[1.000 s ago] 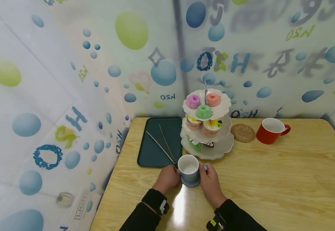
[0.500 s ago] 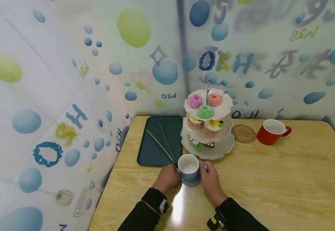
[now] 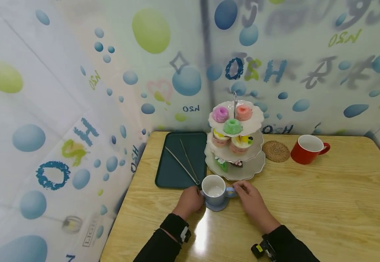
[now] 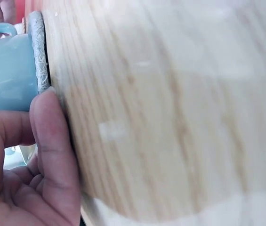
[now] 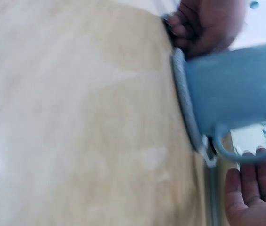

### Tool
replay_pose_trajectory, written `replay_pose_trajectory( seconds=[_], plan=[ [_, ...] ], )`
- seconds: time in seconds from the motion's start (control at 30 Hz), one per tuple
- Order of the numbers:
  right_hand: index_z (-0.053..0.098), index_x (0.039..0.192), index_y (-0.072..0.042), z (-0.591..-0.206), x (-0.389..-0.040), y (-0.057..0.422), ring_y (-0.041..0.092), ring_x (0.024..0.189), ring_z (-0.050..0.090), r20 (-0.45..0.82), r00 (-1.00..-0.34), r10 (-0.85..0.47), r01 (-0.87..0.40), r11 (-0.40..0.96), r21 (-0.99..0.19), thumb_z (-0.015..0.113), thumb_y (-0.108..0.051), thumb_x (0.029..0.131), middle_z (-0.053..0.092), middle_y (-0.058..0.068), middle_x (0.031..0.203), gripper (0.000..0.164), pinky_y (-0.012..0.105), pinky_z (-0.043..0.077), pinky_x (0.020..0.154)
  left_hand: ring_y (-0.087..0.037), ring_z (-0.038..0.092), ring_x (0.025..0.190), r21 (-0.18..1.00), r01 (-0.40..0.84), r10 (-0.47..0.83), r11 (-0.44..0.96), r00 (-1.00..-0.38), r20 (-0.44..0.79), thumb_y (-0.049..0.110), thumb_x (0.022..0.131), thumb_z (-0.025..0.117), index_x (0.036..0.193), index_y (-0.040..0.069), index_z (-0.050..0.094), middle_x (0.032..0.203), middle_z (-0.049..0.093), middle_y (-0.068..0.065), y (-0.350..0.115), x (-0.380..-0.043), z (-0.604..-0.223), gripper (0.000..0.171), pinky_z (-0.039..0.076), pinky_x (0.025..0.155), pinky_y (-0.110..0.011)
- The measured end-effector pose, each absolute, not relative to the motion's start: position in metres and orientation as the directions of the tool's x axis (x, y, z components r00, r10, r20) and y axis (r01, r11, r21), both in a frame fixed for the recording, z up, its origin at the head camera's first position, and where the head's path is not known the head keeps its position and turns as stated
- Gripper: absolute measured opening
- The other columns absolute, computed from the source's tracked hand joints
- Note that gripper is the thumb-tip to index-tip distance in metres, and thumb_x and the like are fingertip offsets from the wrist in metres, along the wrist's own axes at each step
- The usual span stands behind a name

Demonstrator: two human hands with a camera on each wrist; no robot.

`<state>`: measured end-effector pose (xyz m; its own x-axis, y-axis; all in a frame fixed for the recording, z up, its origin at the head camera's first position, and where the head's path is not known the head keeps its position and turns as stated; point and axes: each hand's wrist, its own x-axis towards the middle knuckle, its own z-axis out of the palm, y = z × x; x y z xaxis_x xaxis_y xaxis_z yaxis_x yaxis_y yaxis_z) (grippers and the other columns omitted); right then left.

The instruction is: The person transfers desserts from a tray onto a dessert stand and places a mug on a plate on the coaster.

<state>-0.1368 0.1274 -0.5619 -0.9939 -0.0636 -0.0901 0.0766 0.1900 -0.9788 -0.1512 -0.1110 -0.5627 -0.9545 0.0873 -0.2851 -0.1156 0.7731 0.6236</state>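
Note:
A blue-grey mug with a white inside stands upright on a blue woven coaster. My left hand is at the left side of the mug's base. In the left wrist view its fingers are curled, with a fingertip against the coaster's rim and the mug beside them. My right hand is just right of the mug's handle. In the right wrist view the fingers lie loose beside the handle, not around it; whether a fingertip touches it is unclear.
A dark green tray with metal tongs lies behind left. The three-tier stand of cakes rises close behind the mug. Farther right are a round brown woven coaster and a red mug. A patterned curtain backs the wooden table.
My right hand has let go of the mug's handle and moved a little to the right, leaving the handle in sight. The left hand and the mug stay put.

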Motion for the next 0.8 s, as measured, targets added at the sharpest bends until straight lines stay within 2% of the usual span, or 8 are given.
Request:
replay_pose_trajectory(
  seconds=[0.1,0.23,0.33,0.47,0.57,0.67,0.8],
  plan=[
    [0.059,0.107,0.000,-0.556,-0.142,0.145,0.019,0.101,0.058,-0.072,-0.996,-0.054,0.060,0.194,-0.979,0.046,-0.037,0.099,0.061,0.014,0.108,0.039,0.029,0.048,0.087,-0.010,0.055,0.042,0.630,-0.119,0.078,0.767,-0.958,-0.277,0.015,0.088,0.051,0.070,0.011,0.053,0.053,0.056,0.002,-0.112,-0.151,-0.564,0.019,0.043,0.046,-0.027],
    [0.056,0.114,-0.001,-0.546,-0.150,0.171,0.010,0.099,0.059,-0.067,-0.998,-0.006,0.063,0.265,-0.962,0.040,-0.040,0.100,0.061,0.015,0.111,0.044,0.035,0.047,0.091,-0.010,0.055,0.042,0.627,-0.118,0.067,0.770,-0.962,-0.264,0.015,0.088,0.052,0.070,0.012,0.053,0.053,0.055,0.003,-0.115,-0.151,-0.566,0.018,0.042,0.045,-0.027],
    [0.053,0.119,-0.001,-0.540,-0.155,0.191,0.003,0.096,0.058,-0.056,-0.998,0.037,0.065,0.315,-0.947,0.037,-0.042,0.101,0.060,0.015,0.113,0.047,0.026,0.047,0.089,-0.009,0.054,0.042,0.618,-0.114,0.060,0.778,-0.965,-0.254,0.016,0.088,0.052,0.070,0.012,0.052,0.053,0.055,0.004,-0.117,-0.153,-0.569,0.019,0.041,0.045,-0.027],
    [0.049,0.123,0.000,-0.539,-0.162,0.213,-0.001,0.094,0.057,-0.031,-0.998,0.061,0.051,0.348,-0.936,0.037,-0.041,0.101,0.059,0.016,0.112,0.048,0.015,0.046,0.083,-0.010,0.054,0.043,0.621,-0.118,0.058,0.775,-0.965,-0.257,0.016,0.089,0.052,0.071,0.012,0.052,0.053,0.055,0.003,-0.119,-0.154,-0.571,0.019,0.041,0.045,-0.027],
    [0.045,0.126,-0.002,-0.539,-0.170,0.227,0.002,0.097,0.056,-0.055,-0.996,0.072,0.078,0.376,-0.923,0.037,-0.046,0.099,0.058,0.015,0.115,0.052,0.012,0.045,0.080,-0.010,0.054,0.044,0.617,-0.122,0.056,0.777,-0.964,-0.260,0.017,0.090,0.052,0.072,0.012,0.052,0.054,0.055,0.003,-0.121,-0.155,-0.571,0.019,0.041,0.046,-0.027],
    [0.042,0.129,-0.003,-0.539,-0.183,0.240,0.011,0.102,0.053,-0.070,-0.993,0.096,0.105,0.427,-0.898,0.036,-0.050,0.098,0.054,0.015,0.121,0.057,0.013,0.043,0.077,-0.010,0.053,0.046,0.610,-0.121,0.051,0.783,-0.965,-0.258,0.017,0.090,0.052,0.072,0.013,0.052,0.054,0.054,0.004,-0.122,-0.155,-0.571,0.019,0.040,0.046,-0.027],
    [0.041,0.130,-0.002,-0.539,-0.210,0.254,0.026,0.109,0.047,-0.042,-0.992,0.119,0.097,0.503,-0.859,0.037,-0.052,0.097,0.049,0.018,0.124,0.060,0.028,0.043,0.082,-0.010,0.052,0.046,0.610,-0.120,0.036,0.783,-0.971,-0.237,0.016,0.088,0.052,0.071,0.013,0.051,0.054,0.054,0.004,-0.122,-0.156,-0.569,0.017,0.040,0.047,-0.027]
  ],
)
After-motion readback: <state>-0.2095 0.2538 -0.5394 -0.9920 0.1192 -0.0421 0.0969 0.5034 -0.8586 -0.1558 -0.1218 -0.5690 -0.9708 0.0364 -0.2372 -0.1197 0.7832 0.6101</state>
